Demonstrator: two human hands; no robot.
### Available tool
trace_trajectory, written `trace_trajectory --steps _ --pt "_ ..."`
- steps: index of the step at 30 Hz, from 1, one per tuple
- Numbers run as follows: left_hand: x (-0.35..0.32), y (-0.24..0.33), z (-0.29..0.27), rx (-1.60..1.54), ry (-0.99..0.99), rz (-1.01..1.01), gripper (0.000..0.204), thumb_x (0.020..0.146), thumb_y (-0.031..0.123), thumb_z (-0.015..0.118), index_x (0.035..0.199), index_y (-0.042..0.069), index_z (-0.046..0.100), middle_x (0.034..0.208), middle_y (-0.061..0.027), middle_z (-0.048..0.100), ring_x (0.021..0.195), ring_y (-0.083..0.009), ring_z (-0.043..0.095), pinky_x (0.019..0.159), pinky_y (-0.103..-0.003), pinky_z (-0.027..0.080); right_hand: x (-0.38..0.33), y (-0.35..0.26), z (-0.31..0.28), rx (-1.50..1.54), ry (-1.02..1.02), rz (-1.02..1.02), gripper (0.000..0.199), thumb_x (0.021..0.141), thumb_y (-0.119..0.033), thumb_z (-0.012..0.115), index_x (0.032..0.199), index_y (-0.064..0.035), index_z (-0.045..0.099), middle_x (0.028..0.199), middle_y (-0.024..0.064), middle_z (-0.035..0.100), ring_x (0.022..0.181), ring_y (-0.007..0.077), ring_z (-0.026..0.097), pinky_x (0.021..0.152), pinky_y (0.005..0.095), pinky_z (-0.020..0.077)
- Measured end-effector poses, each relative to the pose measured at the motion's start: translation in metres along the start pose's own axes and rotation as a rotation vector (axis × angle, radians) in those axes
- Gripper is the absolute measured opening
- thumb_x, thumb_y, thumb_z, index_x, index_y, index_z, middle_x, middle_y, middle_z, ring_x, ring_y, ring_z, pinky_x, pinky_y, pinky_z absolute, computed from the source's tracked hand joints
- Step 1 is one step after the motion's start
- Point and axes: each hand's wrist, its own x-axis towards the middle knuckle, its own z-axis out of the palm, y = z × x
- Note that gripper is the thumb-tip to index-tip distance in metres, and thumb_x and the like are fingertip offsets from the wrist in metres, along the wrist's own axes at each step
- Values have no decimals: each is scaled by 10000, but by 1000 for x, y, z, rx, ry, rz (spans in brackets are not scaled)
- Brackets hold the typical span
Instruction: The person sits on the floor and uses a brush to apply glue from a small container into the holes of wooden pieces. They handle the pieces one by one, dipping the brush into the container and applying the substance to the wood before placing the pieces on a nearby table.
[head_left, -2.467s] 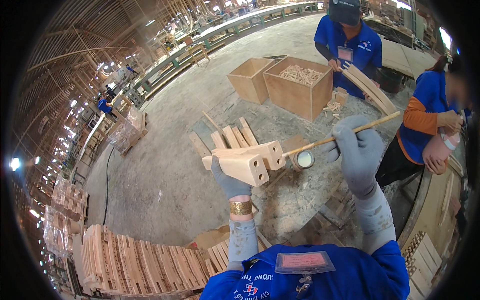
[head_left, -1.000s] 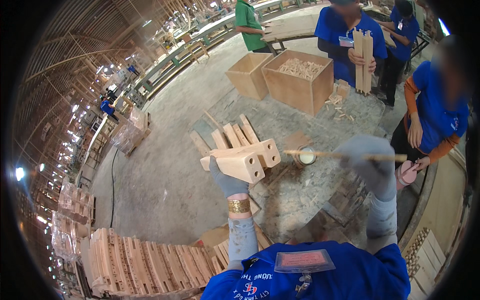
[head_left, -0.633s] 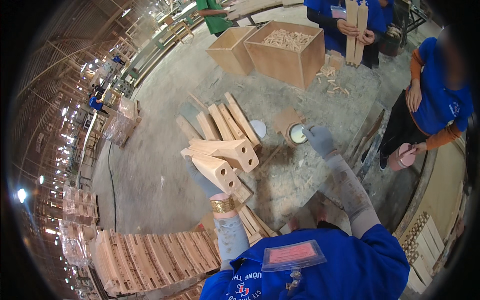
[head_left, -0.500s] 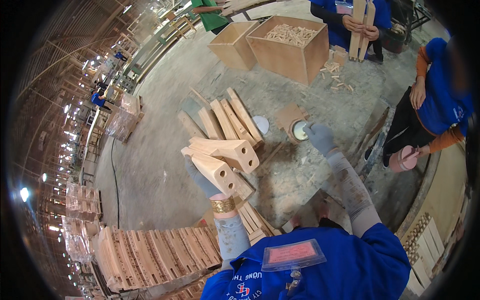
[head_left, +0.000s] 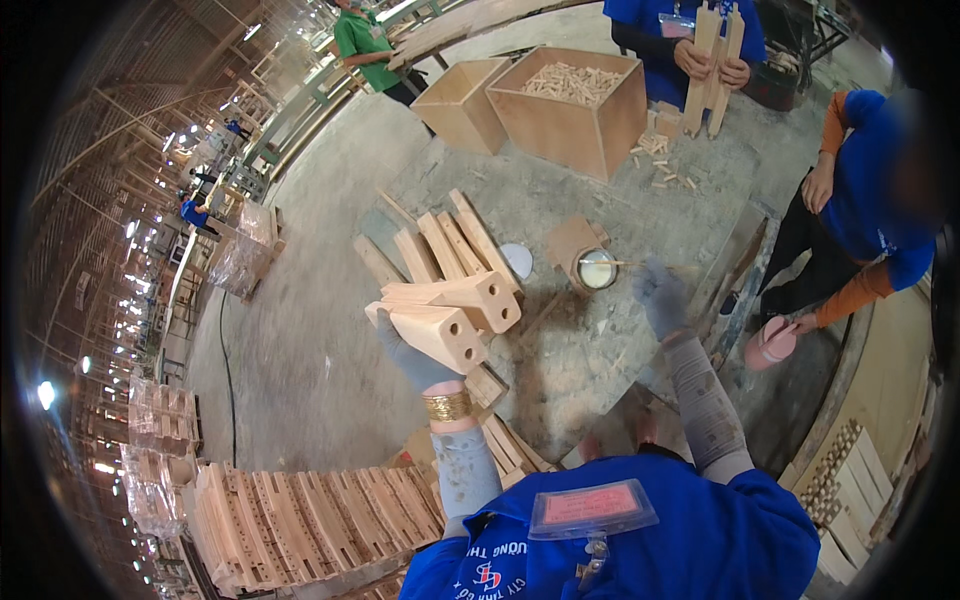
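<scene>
My left hand (head_left: 412,358), in a grey glove with a gold bracelet at the wrist, holds two pale wooden blocks (head_left: 448,316) with round holes in their ends, raised above the work table (head_left: 590,350). My right hand (head_left: 660,296), also gloved, grips a thin wooden stick (head_left: 610,264) whose tip dips into a small cup of white glue (head_left: 598,270) on the table. A white lid (head_left: 516,260) lies just left of the cup. Several more wooden pieces (head_left: 440,248) lie flat behind the raised blocks.
Two open wooden crates (head_left: 575,120) stand at the table's far side, one holding many small dowels. People in blue stand across and at the right; one holds wooden slats (head_left: 712,60). Stacked drilled boards (head_left: 300,520) sit at lower left.
My right hand has lowered the stick from mid-air down to the glue cup. The blocks in my left hand have tilted and dropped slightly. My view has tipped down toward the table.
</scene>
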Motion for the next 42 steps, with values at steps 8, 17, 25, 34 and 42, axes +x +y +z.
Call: trace_trajectory --steps 8,17,25,34,42 --pt "-1 -5 11 -136 21 -12 386 878 416 471 1091 94 485 1074 -85 544 953 -239 564 802 -379 503 -119 -126 123 -251 -348 -400 201 901 -117 455 887 54 559 684 106 603 560 122 556 517 214 444" --pt "-14 -2 30 -347 -108 -183 472 846 425 515 1159 79 446 1089 -115 531 981 -273 552 830 -401 494 -155 -134 143 -565 -610 -762 58 801 -2 597 838 41 582 731 95 636 623 106 607 523 210 476" --pt "-17 2 26 -329 -94 -191 517 825 443 538 1175 76 438 1118 -127 513 1006 -281 536 839 -408 490 -162 -146 151 -785 -833 -1105 82 756 -48 664 808 -41 600 743 97 627 586 212 611 513 273 465" --pt "-13 4 25 -292 -61 -158 446 848 434 507 1119 81 473 1054 -102 552 942 -259 567 821 -389 497 -155 -145 127 -623 -545 -853 72 830 -46 563 851 17 590 744 108 627 621 145 606 558 247 469" --pt "-10 0 16 -138 1 -78 408 879 473 447 1058 116 530 1015 -65 581 907 -209 583 751 -330 515 -22 -55 53 -914 -343 -519 159 869 -115 533 840 20 612 708 77 630 647 148 608 575 266 453"
